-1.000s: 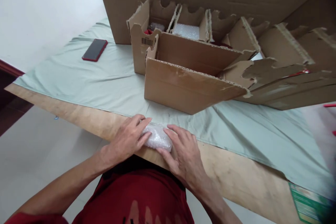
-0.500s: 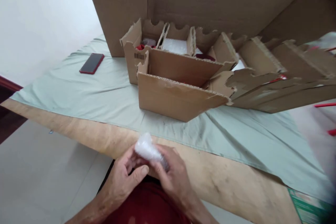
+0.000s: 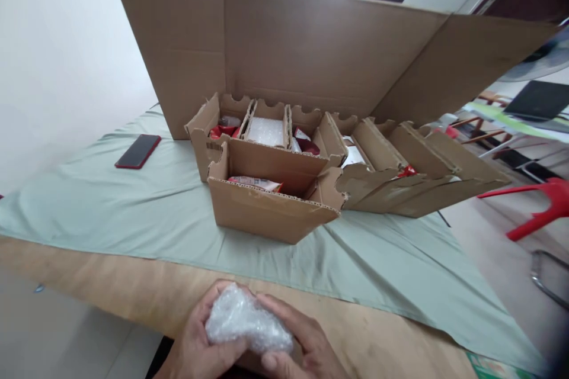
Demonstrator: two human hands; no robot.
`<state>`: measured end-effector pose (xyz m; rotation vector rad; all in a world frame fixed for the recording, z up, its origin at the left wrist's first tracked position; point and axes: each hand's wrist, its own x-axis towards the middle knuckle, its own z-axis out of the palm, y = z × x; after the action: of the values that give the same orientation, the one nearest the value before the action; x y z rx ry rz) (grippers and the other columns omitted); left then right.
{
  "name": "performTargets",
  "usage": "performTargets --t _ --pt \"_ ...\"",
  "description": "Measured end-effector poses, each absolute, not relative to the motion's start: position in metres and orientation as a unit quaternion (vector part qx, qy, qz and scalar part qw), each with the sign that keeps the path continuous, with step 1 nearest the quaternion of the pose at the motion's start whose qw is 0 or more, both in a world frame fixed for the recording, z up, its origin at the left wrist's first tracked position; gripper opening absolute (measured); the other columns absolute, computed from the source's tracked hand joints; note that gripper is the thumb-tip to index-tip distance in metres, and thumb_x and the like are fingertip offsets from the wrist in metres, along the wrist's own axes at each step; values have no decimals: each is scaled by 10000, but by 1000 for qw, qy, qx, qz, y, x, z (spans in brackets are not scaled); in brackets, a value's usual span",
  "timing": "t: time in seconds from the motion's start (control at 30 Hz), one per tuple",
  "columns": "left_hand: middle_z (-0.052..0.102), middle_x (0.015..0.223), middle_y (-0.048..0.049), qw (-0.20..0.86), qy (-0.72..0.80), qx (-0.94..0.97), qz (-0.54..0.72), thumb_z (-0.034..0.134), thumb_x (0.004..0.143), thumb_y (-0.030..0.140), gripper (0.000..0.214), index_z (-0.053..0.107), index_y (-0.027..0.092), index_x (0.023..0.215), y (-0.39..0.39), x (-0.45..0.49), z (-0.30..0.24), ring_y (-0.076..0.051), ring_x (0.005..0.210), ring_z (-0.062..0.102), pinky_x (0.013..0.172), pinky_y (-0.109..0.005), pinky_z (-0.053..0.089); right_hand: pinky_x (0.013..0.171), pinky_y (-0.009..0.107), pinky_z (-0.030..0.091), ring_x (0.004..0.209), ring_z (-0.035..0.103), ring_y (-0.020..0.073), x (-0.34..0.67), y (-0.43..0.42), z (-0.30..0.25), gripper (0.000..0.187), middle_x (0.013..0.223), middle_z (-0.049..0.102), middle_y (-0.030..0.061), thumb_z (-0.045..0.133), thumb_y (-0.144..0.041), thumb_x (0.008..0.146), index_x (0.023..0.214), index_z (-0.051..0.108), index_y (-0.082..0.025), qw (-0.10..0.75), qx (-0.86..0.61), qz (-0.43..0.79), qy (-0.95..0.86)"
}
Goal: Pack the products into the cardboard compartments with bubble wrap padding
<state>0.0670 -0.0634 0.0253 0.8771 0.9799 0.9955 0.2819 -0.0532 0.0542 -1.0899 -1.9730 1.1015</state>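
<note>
Both hands cup a small bundle wrapped in bubble wrap [image 3: 245, 318] at the near edge of the wooden table [image 3: 111, 284]. My left hand [image 3: 198, 343] curls round its left side. Its right side and underside rest in the closed fingers of my right hand [image 3: 302, 340]. Beyond them, on a pale green cloth [image 3: 133, 213], stands a low cardboard box [image 3: 262, 210] with a packet [image 3: 255, 183] inside. Behind it is a cardboard tray with dividers [image 3: 288, 124], several compartments holding wrapped and red items.
A tall cardboard sheet [image 3: 288, 53] stands upright behind the boxes. A phone in a red case [image 3: 137, 151] lies on the cloth at the left. More torn cardboard dividers [image 3: 422, 172] spread to the right. A red chair [image 3: 537, 207] stands off the table's right side.
The hands lifted the bubble-wrapped bundle off the table edge and now cup it together. The view has tilted upward, showing the whole cardboard sheet and the room beyond.
</note>
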Motion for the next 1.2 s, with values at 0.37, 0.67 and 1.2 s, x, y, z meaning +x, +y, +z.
performTargets --t 0.37,0.67,1.2 --pt "508 1532 -200 -73 386 822 412 708 910 188 678 419 147 1522 60 29 125 -382 1522 337 1222 -600 305 637 297 612 921 762 235 359 52 205 313 1143 787 6 636 -413 978 1288 678 -392 328 -517 -30 -790" --pt "743 1001 -53 -31 326 850 412 590 911 -35 280 671 141 1113 83 34 108 -198 1078 651 1204 -549 349 617 339 413 764 699 257 280 141 205 87 791 756 83 695 -127 842 834 738 -202 -235 -423 -145 -863" --pt "712 981 -44 -12 311 860 405 562 924 -18 267 663 151 1103 92 33 113 -167 977 642 1172 -493 406 673 324 514 850 764 269 256 180 171 219 886 804 120 606 -75 916 947 800 -171 -293 -390 -32 -872"
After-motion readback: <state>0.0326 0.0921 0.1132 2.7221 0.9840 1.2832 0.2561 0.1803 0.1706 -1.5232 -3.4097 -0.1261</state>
